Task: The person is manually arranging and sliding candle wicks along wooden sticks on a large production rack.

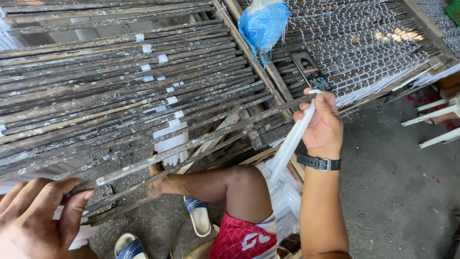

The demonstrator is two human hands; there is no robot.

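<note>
Your left hand (40, 216), half cut off, pinches stick (191, 141) end; right hand (323, 124) fingers curled around white strips (287, 148), strip ends hidden below.

left hand (36, 218): cut by bottom edge | phone (311, 72) screen: blurred

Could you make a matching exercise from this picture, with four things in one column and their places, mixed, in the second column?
Things:
1. crumpled blue plastic bag
2. black wristwatch
3. long dark wooden stick
4. white and blue sandal

Places:
A. on the grey floor below the knee
B. held at its two ends by the left hand and right hand
C. on top of the wooden rack, at the upper middle
D. around the right wrist

Pairs: 1-C, 2-D, 3-B, 4-A
</note>
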